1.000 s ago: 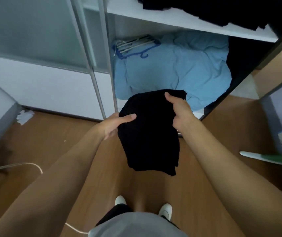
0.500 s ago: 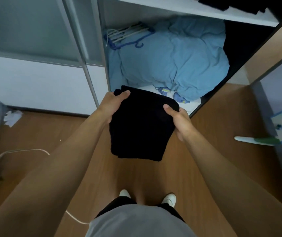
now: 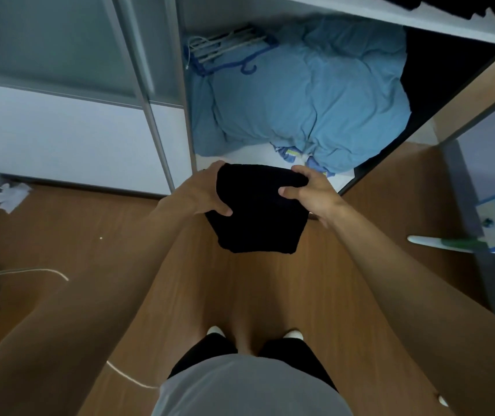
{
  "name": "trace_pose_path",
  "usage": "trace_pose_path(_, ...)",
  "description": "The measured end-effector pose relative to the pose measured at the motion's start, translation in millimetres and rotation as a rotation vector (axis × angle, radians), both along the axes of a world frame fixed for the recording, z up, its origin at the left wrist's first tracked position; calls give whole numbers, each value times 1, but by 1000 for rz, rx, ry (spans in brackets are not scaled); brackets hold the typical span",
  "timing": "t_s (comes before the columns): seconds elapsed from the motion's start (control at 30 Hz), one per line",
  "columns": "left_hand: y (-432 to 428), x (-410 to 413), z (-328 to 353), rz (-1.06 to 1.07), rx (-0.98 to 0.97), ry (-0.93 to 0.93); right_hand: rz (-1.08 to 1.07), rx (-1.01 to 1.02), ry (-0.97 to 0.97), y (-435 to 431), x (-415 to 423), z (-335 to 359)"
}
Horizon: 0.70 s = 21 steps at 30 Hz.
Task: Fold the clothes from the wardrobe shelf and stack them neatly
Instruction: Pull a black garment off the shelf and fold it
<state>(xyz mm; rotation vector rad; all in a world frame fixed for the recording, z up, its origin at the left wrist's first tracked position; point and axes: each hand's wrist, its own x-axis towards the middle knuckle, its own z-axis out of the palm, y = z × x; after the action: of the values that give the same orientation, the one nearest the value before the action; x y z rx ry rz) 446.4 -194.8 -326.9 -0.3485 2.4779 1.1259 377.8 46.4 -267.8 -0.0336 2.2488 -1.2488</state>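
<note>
1. Two hands held one folded black garment (image 3: 258, 217) in the air above the wooden floor (image 3: 90, 235), just in front of the open wardrobe compartment.
2. The bundle was nearly as wide as it was long, so its long axis could not be told for sure. Its far edge faced the wardrobe, and its narrower near edge hung toward the person's feet.
3. The left hand (image 3: 202, 195) gripped the left side, thumb laid on top and fingers curled round the far corner. The right hand (image 3: 312, 193) gripped the right side the same way, thumb pressed on top and fingers hooked over the far edge. Both forearms reached forward and converged on the garment.
4. Just beyond the far edge lay a strip of the white wardrobe base (image 3: 240, 154). Blue bedding (image 3: 315, 94) filled the compartment deeper in, with hangers (image 3: 225, 49) on its back left. A sliding door (image 3: 60, 115) bounded the opening on the left and a brown panel (image 3: 480, 85) on the right. A white shelf (image 3: 390, 16) crossed above.
</note>
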Motion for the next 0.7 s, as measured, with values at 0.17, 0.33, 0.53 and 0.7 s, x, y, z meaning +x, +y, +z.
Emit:
trace_pose_path(0.17, 14, -25, 10, -84, -287, 46, 403, 348, 24, 19, -8, -3)
trace_pose_path(0.33, 31, -48, 43, -315, -639, 23, 513, 559, 299, 36, -30, -11)
trace_pose_path(0.53, 85, -69, 53, -367, -287, -18, 617, 520, 618, 40, -66, 12)
trace_pose_path(0.7, 98, -102, 74, -97, -197, 167, 123, 132, 687, 71, -101, 26)
